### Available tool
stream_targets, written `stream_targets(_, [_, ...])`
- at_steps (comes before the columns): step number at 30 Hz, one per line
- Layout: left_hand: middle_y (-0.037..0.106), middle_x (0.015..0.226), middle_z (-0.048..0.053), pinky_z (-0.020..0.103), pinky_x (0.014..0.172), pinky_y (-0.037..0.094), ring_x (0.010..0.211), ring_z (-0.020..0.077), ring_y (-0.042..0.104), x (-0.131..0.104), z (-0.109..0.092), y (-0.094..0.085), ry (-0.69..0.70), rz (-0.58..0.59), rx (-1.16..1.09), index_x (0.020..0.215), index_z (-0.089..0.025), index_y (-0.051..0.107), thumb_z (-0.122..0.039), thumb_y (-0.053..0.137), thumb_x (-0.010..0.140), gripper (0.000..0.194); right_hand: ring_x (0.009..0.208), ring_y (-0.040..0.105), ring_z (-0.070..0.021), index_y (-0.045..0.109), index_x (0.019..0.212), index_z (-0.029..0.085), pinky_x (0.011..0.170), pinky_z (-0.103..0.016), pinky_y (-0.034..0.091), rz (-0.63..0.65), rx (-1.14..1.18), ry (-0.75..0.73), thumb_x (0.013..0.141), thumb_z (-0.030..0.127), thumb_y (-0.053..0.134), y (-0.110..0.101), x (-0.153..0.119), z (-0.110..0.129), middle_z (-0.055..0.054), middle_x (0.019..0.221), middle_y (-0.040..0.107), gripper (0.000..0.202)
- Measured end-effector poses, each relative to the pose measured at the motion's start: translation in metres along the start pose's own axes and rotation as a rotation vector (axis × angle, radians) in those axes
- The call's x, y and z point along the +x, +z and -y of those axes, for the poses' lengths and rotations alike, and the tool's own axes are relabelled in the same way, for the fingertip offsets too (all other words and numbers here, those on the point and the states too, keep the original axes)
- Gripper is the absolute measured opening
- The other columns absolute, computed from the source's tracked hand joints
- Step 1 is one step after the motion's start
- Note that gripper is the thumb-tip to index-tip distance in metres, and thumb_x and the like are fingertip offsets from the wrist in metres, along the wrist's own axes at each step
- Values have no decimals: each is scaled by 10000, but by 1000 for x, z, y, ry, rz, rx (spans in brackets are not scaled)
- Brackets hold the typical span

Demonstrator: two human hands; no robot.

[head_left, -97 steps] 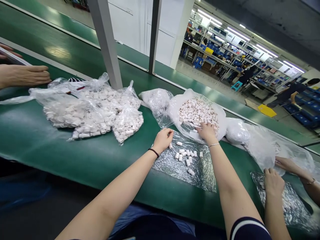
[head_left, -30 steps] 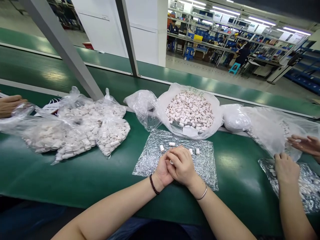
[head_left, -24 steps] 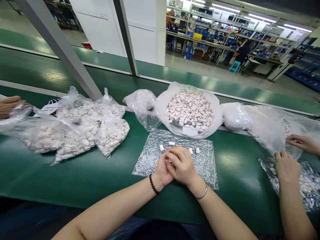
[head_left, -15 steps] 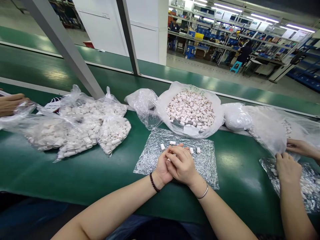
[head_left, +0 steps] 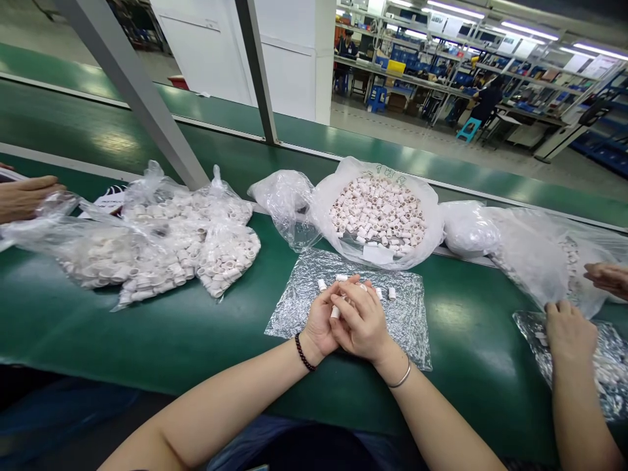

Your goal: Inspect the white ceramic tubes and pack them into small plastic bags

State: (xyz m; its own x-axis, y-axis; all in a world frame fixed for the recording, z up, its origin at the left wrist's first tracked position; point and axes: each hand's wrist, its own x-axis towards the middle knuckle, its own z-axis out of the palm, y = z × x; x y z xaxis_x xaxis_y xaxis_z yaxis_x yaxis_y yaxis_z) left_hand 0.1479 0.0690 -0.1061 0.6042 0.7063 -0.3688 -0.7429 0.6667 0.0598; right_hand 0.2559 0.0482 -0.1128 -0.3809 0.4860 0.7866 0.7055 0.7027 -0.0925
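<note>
Cupped together over a crinkled silver foil sheet (head_left: 289,307) are my left hand (head_left: 320,326) and my right hand (head_left: 364,320). A short white tube piece (head_left: 335,312) pokes out between my palms, with another white piece partly visible near the fingertips. My right fingers curl over my left palm, so the rest of what they enclose is hidden. On the sheet just past my fingers lie several loose tube pieces, one at the left (head_left: 322,284) and one at the right (head_left: 391,294). An opened clear plastic bag (head_left: 432,216) full of such pieces stands behind the sheet.
Knotted clear bags of white pieces (head_left: 228,261) lie on the green bench (head_left: 206,347) at left. A co-worker's hand (head_left: 572,330) is over another foil sheet (head_left: 527,327) at right; another person's hand (head_left: 29,196) is far left. A slanted grey post (head_left: 142,98) rises behind.
My hands stay clasped, but a white tube piece now shows more between them. The co-worker's farther hand at right has drawn away from the bag's edge. The view has shifted slightly.
</note>
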Motion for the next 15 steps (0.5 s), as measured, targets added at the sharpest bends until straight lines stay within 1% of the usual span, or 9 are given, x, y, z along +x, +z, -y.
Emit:
stream_targets(2, [714, 1039, 75, 218, 850, 553, 994, 159, 690, 0, -1, -1, -21, -10, -30, 1281, -159, 578, -281, 444, 953, 375, 1170, 593, -262, 559, 1207, 148, 970, -478, 473, -2, 1, -14, 868, 235, 528, 0, -1, -1, -182, 1198, 649, 352])
stream_targets(6, [707, 829, 9, 154, 731, 550, 774, 97, 700, -1, -2, 1, -54, -42, -103, 1296, -166, 561, -261, 489, 932, 383, 1195, 586, -263, 534, 1253, 173, 1072, -565, 380, 24, 8, -18, 874, 223, 507, 1, -3, -1, -151, 1199, 662, 383])
stream_targets(7, [700, 804, 3, 156, 721, 550, 750, 94, 697, -2, -1, 2, -56, -45, -109, 1297, -164, 559, -260, 486, 931, 385, 1203, 582, -263, 531, 1257, 181, 1082, -572, 370, 26, 12, -16, 874, 220, 506, 2, -3, -1, -142, 1198, 665, 386])
stream_targets(9, [701, 826, 13, 170, 737, 553, 767, 101, 699, -2, 0, 4, -46, -54, -100, 1274, -151, 570, -245, 471, 930, 371, 1213, 575, -264, 527, 1257, 187, 1091, -583, 360, 21, 20, -10, 871, 214, 512, 2, -4, -2, -132, 1190, 668, 387])
stream_targets(12, [702, 859, 39, 175, 752, 551, 787, 109, 696, -3, 4, 6, -37, -83, -76, 1123, -119, 632, -210, 457, 921, 283, 1198, 582, -264, 516, 1254, 175, 1077, -572, 388, 10, 32, 17, 869, 205, 525, 1, -4, -4, -146, 1181, 659, 387])
stream_targets(15, [678, 764, 40, 169, 693, 550, 705, 105, 682, -3, 6, 6, -43, -108, -66, 930, -109, 649, -205, 443, 925, 227, 1151, 605, -243, 482, 1293, 197, 1048, -530, 441, -1, 45, 58, 880, 209, 521, 1, -4, -6, -140, 1189, 641, 415])
